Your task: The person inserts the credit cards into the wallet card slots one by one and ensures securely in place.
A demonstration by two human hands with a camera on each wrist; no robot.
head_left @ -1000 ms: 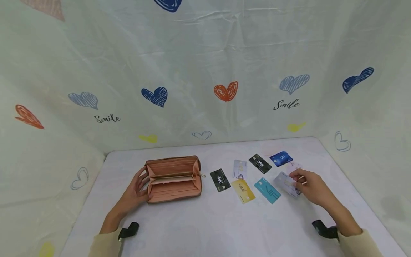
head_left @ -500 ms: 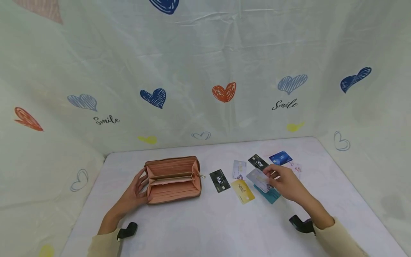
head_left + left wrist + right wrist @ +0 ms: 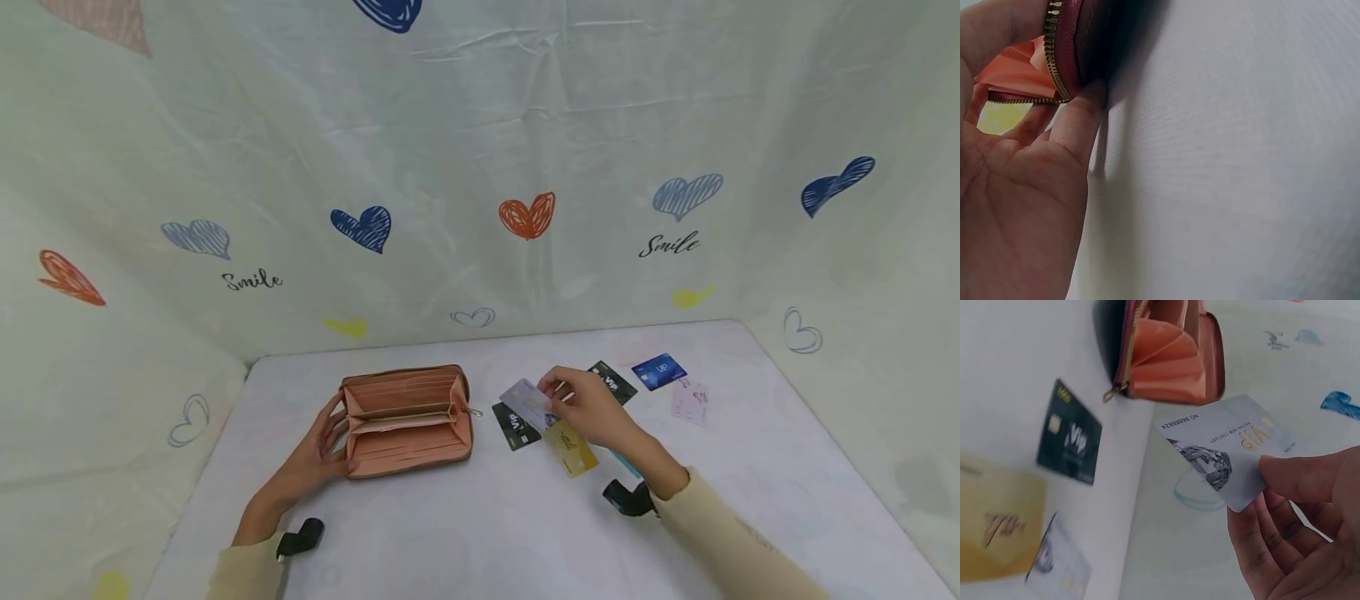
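Note:
An unzipped wallet (image 3: 408, 454) with an orange-pink lining stands spread wide on the table, its pleated compartments showing. My left hand (image 3: 311, 450) grips its left side, and the left wrist view shows the fingers and thumb around the zipped edge (image 3: 1060, 78). Between thumb and fingers my right hand (image 3: 588, 408) pinches a silver VIP card (image 3: 1229, 447), raised above the table to the right of the wallet. Under it in the head view are a black VIP card (image 3: 517, 429) and a gold card (image 3: 572, 450). Another silver card (image 3: 1060, 562) lies beside the gold one in the right wrist view.
Farther right lie a second black card (image 3: 615, 383), a blue card (image 3: 660, 372) and a pale pink-patterned card (image 3: 690, 402). A teal card (image 3: 626, 463) is mostly hidden under the right forearm. A white curtain (image 3: 450, 167) with printed hearts hangs behind the table (image 3: 450, 533).
My right hand has carried the silver card leftward from the right side of the table, over the teal card, toward the wallet. The left hand and wallet have stayed in place.

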